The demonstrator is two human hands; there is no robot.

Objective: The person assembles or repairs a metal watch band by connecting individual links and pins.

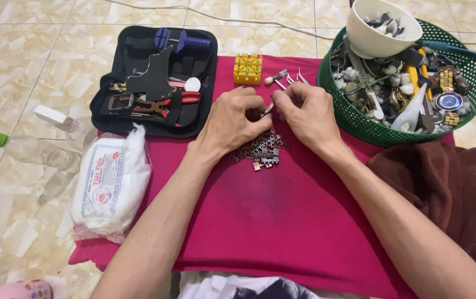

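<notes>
Tiled floor (22,50), beige marble pattern, with a magenta cloth (282,221) spread over a low worktop. Both hands meet at the cloth's upper middle. Left hand (232,119) and right hand (304,113) pinch a small metal link piece (267,108) between their fingertips, fingers curled in, knuckles up. Whether the right hand also grips a thin pin is too small to tell.

Just below the hands: a heap of dark metal band links (260,149) lying loose on the cloth. Just above: a yellow slotted block (248,68), a small hammer (276,77) and thin metal tweezers (300,76) beside it.

Left of the hands: an open black tool case (155,83) with red-handled pliers (185,98) and a blue tool (182,40) inside. Below it, a white bag of cotton wool (110,182) at the cloth's left edge; a clear plastic bottle with green cap (33,149) lies on the floor beyond.

Right: a green mesh basket (360,119) packed with watch parts, a white bowl (379,30) sitting on its rim. Brown towel (448,188) near the right forearm.
</notes>
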